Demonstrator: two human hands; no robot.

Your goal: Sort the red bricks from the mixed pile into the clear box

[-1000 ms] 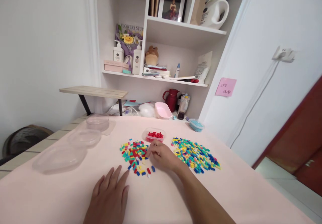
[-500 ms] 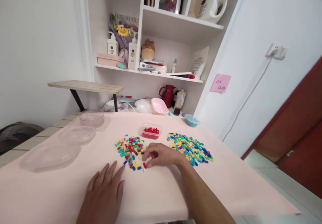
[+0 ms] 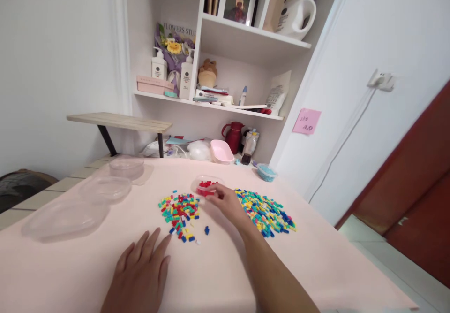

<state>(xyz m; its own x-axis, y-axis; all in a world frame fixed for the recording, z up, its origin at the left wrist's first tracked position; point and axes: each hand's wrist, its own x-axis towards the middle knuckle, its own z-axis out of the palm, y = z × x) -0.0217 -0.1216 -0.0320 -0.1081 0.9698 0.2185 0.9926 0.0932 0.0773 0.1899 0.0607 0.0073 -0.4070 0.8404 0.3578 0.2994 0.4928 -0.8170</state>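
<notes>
My right hand [image 3: 225, 202] is at the near right side of a small clear container [image 3: 194, 188] of red toy bricks [image 3: 208, 184]. Its fingertips are drawn together by the rim, and whatever they hold is hidden. My left hand [image 3: 140, 266] lies flat on the table with fingers apart, index fingertip close to a pile of small mixed-colour bricks [image 3: 179, 209]. A lone blue brick [image 3: 206, 230] and a white brick [image 3: 198, 242] lie apart from that pile. To the right, partly behind my right forearm, spreads a larger mixed pile [image 3: 265, 209].
Several clear containers [image 3: 66, 219] line the table's left side. A lidded-looking tub of light blue pieces [image 3: 266, 172] stands at the back right. Behind are a pink basin [image 3: 221, 151], a red jug [image 3: 234, 137], a bottle [image 3: 249, 148] and a small wooden shelf [image 3: 119, 121].
My right hand has moved from the small pile's right edge up to the container of red bricks. The red brick near its fingertips is gone from the table. My left hand stays nearly still.
</notes>
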